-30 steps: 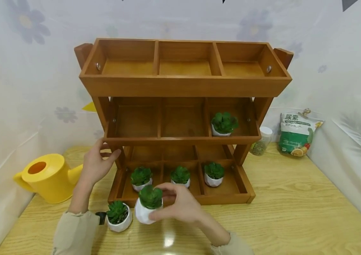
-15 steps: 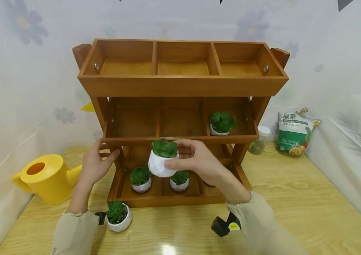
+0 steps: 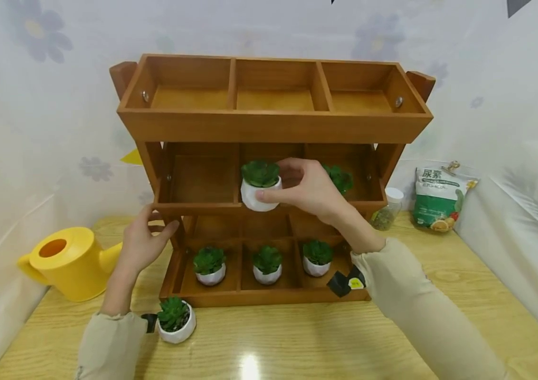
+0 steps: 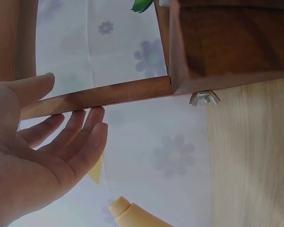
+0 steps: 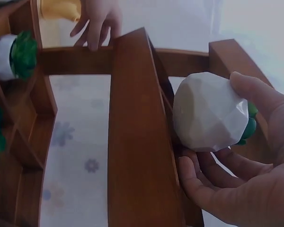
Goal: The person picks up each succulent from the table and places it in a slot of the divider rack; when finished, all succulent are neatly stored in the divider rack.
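Observation:
My right hand (image 3: 313,187) holds a potted succulent (image 3: 260,196) by its white faceted pot, in front of the middle compartment of the middle tier. In the right wrist view the pot (image 5: 210,113) sits between thumb and fingers, its green leaves largely hidden. My left hand (image 3: 145,240) grips the left leg of the three-tier wooden plant stand (image 3: 273,126), with thumb and fingertips on either side of the leg (image 4: 118,93). Another succulent (image 3: 340,179) in the middle tier's right compartment is partly covered by my right hand. Three more succulents (image 3: 267,264) fill the bottom tier's compartments.
A potted succulent (image 3: 176,321) stands on the wood-grain table (image 3: 259,343) beside my left sleeve. The yellow watering can (image 3: 71,264) is at the left. A lidded jar (image 3: 387,211) and a green-and-white bag (image 3: 443,199) stand behind on the right.
My right hand has carried the potted succulent up from near the table, past the bottom tier, to the middle tier. My left hand stays on the stand.

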### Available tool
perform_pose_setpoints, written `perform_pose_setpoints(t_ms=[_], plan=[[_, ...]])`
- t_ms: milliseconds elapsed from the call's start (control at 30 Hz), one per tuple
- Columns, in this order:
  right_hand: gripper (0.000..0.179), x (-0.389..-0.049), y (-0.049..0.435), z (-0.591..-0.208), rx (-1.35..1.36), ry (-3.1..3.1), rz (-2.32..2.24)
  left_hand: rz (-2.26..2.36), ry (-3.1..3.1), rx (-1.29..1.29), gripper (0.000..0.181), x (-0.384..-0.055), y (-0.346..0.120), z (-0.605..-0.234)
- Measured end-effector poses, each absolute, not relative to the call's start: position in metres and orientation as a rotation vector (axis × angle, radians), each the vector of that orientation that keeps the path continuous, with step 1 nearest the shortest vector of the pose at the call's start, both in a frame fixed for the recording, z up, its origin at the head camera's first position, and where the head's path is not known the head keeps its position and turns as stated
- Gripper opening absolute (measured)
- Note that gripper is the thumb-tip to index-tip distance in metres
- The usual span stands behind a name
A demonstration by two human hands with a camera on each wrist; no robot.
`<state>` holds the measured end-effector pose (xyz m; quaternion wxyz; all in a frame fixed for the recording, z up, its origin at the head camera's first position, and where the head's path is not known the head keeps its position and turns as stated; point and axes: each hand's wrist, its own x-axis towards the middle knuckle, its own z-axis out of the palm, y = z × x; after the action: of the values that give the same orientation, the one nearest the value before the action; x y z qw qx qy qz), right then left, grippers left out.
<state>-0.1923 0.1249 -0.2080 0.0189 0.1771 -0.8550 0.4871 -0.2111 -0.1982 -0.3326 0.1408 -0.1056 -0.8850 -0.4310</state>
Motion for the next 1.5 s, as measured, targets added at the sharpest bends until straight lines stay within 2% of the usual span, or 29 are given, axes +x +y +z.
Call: perform_pose_setpoints(t_ms=[133, 533, 900, 1133, 1333, 1500], plan=[[0.071, -0.202, 0.127, -0.202, 0.484, -2.705, 1.406, -1.249, -2.558, -0.303, 0.049, -0.211, -0.198, -0.332], [0.083, -0.226, 0.119, -0.194, 0.371, -2.749, 1.212, -1.24, -2.552, -0.312, 0.047, -0.21, -0.198, -0.33], [0.088, -0.244, 0.116, -0.193, 0.493, -2.701, 1.283, -1.239, -2.547, -0.333, 0.05, -0.21, -0.198, -0.33], [0.075, -0.249, 0.113, -0.195, 0.525, -2.857, 1.092, -1.243, -2.577, -0.315, 0.053, -0.21, -0.198, -0.328], [0.074, -0.25, 0.112, -0.19, 0.542, -2.982, 0.815, -1.243, -2.572, -0.314, 0.053, -0.209, -0.198, -0.328], [0.071, -0.247, 0.114, -0.186, 0.564, -2.984, 0.77, -1.239, -2.56, -0.323, 0.052, -0.209, -0.197, -0.329]])
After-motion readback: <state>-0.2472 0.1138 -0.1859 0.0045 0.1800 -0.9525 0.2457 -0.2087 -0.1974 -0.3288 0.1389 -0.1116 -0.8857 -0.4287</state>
